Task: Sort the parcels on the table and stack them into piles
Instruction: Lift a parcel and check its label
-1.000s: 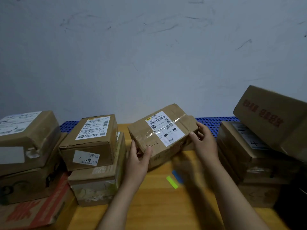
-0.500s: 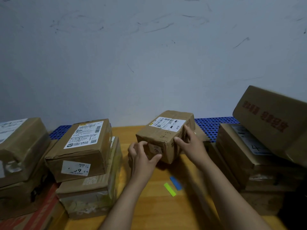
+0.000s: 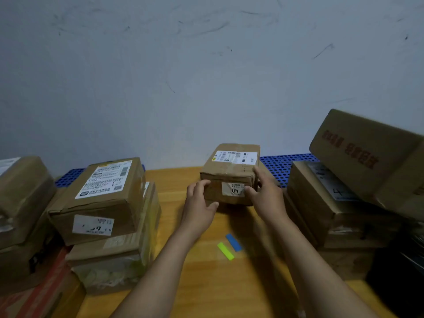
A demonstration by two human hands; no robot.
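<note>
Three piles of taped cardboard parcels ring the wooden table: a far-left pile, a two-box pile beside it, and a right pile topped by a big tilted box with red print. Every box is sealed, so the contents can't be seen.

Between the piles, near the blue perforated mat at the back, sits the small parcel, level, with its shipping label on top. It looks set on the wood, though I can't be sure.

Both arms reach forward. The left hand curls over the parcel's near left corner. The right hand clasps its right side, thumb on the front face beside a sticker reading 40.

A second ago the parcel was tipped up, its label facing the person; it has since been turned.

Nearer the person, a blue strip and a green strip lie side by side.
</note>
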